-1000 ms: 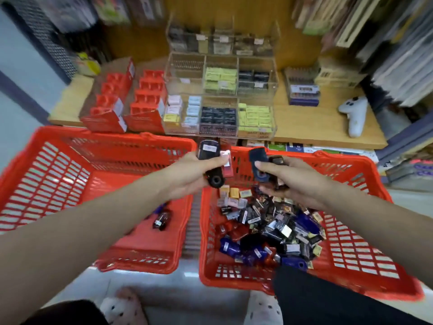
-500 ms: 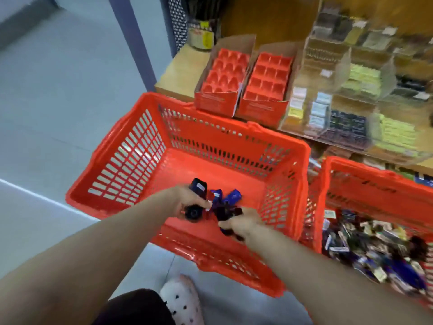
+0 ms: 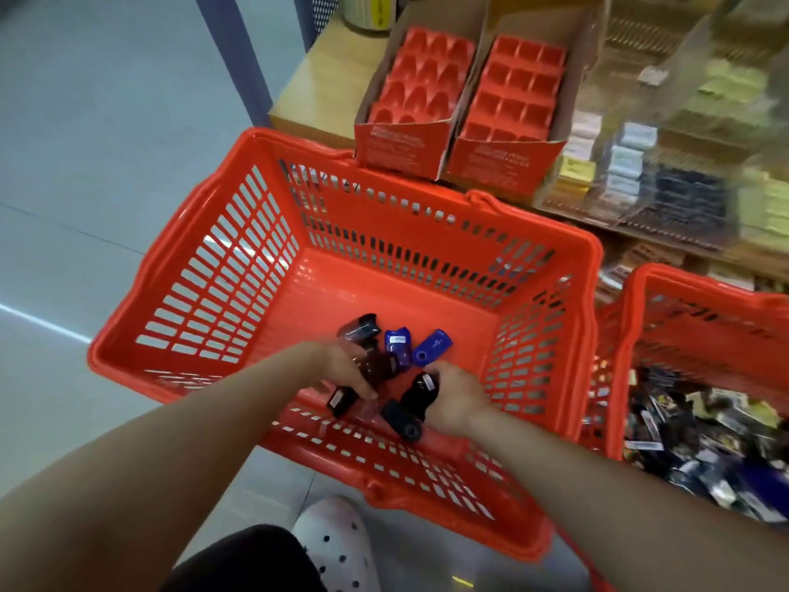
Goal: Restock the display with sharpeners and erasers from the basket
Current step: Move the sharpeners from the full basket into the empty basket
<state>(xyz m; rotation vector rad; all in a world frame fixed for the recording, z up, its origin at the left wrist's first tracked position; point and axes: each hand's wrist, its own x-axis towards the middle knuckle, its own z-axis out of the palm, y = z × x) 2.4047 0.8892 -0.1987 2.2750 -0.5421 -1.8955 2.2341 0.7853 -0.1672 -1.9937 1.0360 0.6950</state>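
An orange basket (image 3: pixel 222 267) stands in front of me with several black, dark red and blue sharpeners (image 3: pixel 398 341) on its floor. My left hand (image 3: pixel 337 363) is low inside it, fingers closed around a dark red sharpener (image 3: pixel 380 367). My right hand (image 3: pixel 454 397) is beside it, gripping a black sharpener (image 3: pixel 420 393). A second orange basket (image 3: pixel 640 292) at the right holds a heap of erasers and sharpeners (image 3: pixel 704 429). On the shelf, two red display trays (image 3: pixel 422 79) show empty cells.
A clear acrylic display (image 3: pixel 640 164) with stacked erasers stands to the right of the trays on the wooden shelf (image 3: pixel 324 91). A blue post (image 3: pixel 230 57) rises at the shelf's left. Grey floor lies at the left. My polka-dot slipper (image 3: pixel 337 544) is below the basket.
My view swung left from the full basket to the other basket. Both hands carried sharpeners over and dropped down to its floor, where more sharpeners now lie.
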